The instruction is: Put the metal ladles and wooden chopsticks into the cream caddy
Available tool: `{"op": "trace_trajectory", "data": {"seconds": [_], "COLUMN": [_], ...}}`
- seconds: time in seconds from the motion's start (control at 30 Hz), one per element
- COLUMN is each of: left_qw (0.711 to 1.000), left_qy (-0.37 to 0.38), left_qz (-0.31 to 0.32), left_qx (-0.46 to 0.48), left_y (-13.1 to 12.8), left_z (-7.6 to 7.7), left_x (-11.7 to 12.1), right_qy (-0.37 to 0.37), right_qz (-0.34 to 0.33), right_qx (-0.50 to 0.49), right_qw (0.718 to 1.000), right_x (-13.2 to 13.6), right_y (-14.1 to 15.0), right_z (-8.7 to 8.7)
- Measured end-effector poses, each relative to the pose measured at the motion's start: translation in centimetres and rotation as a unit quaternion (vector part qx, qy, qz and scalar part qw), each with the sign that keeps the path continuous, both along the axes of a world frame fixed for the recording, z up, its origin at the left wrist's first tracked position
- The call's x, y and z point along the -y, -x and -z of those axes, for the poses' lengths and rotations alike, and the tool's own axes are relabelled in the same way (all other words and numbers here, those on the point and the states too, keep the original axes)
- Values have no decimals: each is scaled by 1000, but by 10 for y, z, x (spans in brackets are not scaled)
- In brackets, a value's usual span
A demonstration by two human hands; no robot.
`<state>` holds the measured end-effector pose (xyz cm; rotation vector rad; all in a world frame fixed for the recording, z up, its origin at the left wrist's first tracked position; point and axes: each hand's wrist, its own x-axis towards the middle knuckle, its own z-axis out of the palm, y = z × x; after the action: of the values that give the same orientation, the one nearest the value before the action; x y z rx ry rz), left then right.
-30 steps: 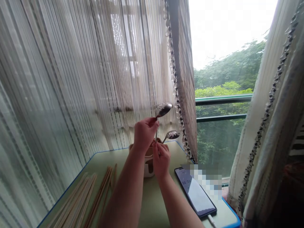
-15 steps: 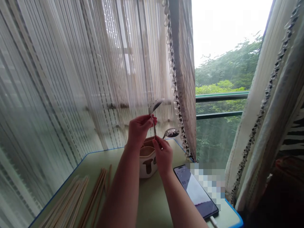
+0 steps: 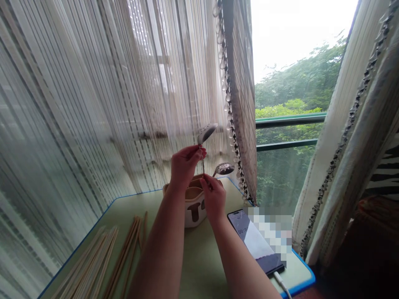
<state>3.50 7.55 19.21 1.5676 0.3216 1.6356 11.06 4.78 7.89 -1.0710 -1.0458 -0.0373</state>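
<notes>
A metal slotted spoon [image 3: 207,133] is held upright above the table, its bowl at the top. My left hand [image 3: 184,167] pinches its handle just below the bowl, and my right hand [image 3: 214,195] grips the same handle lower down. Beneath and behind them stands a cream utensil holder [image 3: 192,214] with brown markings and a brown divided inside, partly covered by my forearms. A second slotted spoon [image 3: 225,168] leans out of the holder's right side, its bowl up; my right hand hides the lower part of its handle.
Pale thin sticks [image 3: 89,265] and darker brown chopsticks [image 3: 124,253] lie on the green table [image 3: 202,265] at left. To the right rests a phone [image 3: 254,238] with a white cable [image 3: 282,284]. Striped curtains [image 3: 93,104] hang behind, beside a window railing [image 3: 289,121].
Both hands still grip the spoon, whose bowl now shows slightly more of its slotted face. The whole view has shifted slightly, with things sitting a little higher in the picture.
</notes>
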Motion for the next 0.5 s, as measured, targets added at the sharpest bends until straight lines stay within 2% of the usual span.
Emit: {"op": "trace_trajectory", "data": {"seconds": [0.1,0.23,0.37,0.5], "left_qw": [1000,996,994,993], "left_qy": [-12,-28,-25,-10], "left_qz": [22,40,41,39], "left_qx": [-12,-73,-100,-112], "left_y": [-3,-7,-11,-13], "left_z": [1,6,13,19], "left_x": [3,3,-5,-14], "right_qy": [4,31,63,66], "right_qz": [-6,-29,-51,-38], "right_qx": [-27,-63,-111,-120], "right_qw": [1000,997,991,990], "right_x": [-1,-7,-15,-18], "right_y": [-3,-5,-4,-1], "right_z": [1,8,18,24]}}
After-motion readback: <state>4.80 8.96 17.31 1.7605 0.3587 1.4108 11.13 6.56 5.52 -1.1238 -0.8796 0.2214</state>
